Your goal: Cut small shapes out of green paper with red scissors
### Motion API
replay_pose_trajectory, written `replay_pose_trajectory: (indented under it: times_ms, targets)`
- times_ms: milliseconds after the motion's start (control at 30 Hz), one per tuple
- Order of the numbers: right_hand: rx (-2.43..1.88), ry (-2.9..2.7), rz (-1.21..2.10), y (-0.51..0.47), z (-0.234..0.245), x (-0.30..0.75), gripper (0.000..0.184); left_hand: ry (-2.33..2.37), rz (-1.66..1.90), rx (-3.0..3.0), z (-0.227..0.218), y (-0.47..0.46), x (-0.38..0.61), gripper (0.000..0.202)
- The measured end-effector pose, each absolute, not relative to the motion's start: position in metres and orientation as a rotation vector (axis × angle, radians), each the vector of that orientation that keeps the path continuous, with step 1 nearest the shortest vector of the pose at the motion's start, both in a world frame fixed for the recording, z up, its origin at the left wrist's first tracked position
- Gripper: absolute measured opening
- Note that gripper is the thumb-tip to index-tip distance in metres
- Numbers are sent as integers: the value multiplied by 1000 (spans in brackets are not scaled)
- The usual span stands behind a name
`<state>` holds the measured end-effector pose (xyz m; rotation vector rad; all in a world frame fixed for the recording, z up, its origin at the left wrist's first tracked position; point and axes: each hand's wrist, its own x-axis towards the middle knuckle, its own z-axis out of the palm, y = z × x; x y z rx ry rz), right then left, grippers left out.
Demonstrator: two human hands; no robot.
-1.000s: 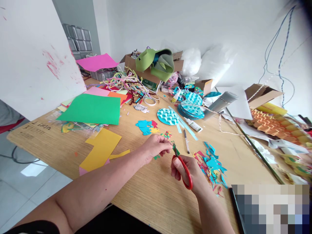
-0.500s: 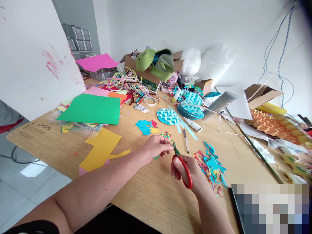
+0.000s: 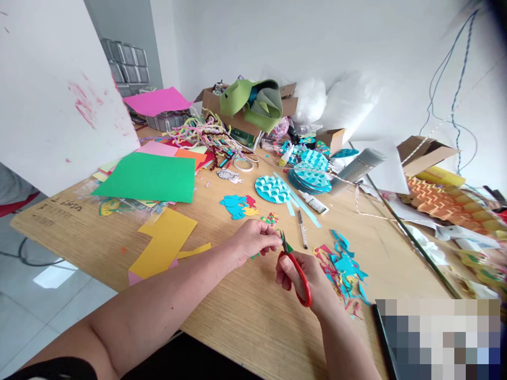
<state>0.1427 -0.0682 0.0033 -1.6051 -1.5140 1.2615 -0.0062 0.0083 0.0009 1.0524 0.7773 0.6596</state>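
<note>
My right hand (image 3: 299,277) grips red-handled scissors (image 3: 304,285), its fingers through and around the loops. The blades point away from me, close to the fingertips of my left hand (image 3: 259,240). That hand is closed in a pinch on a small piece of green paper (image 3: 290,246), most of it hidden by fingers and blades. Small green and red paper bits (image 3: 271,218) lie just beyond the hands. Further left are a blue paper fish (image 3: 234,205) and smaller red and yellow cut-outs (image 3: 251,210). To the right of the scissors sits a heap of blue and red paper scraps (image 3: 348,269).
A green sheet (image 3: 158,177) and yellow paper (image 3: 168,240) lie on the left. Beyond the hands are a pen (image 3: 302,229), a white glue bottle (image 3: 316,203) and blue scalloped discs (image 3: 272,189). A grey cylinder (image 3: 358,169) and a long green rod (image 3: 415,245) occupy the right.
My right hand and the scissors have shifted very slightly at the green paper. My left hand keeps its pinch in nearly the same place.
</note>
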Motion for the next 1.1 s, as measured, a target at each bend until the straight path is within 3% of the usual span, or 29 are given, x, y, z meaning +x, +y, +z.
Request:
replay_pose_trajectory:
  times_ms: [1100]
  targets:
    - [-1680,-1490,1291,-69,6,142,39,774,683,1045,-4,14,-6,11]
